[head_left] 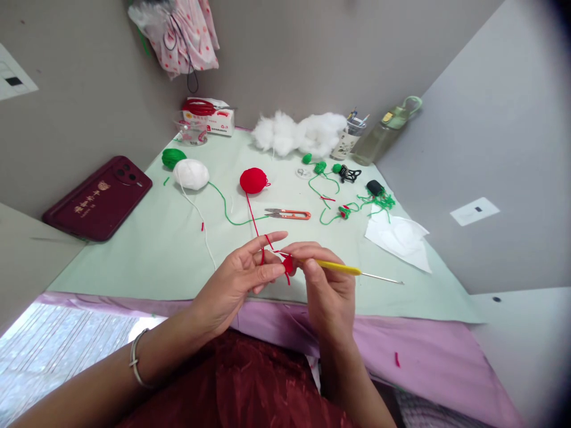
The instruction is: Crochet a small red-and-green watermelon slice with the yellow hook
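My left hand (250,264) pinches a small red crochet piece (288,264) between thumb and fingers, with red yarn looped over its raised index finger. That yarn runs up to a red yarn ball (253,181) on the table. In my right hand (328,285) is a crochet hook with a yellow handle (339,267); its thin tip meets the red piece, and its other metal end points right. Thread snips with orange handles (294,214) lie just beyond my hands.
White yarn (191,174) and green yarn (173,158) balls sit left, near a maroon phone (98,199). White stuffing (298,134), a pen cup (348,139) and a green bottle (383,134) stand behind. Small green crochet pieces (320,167) and white paper (398,241) lie right.
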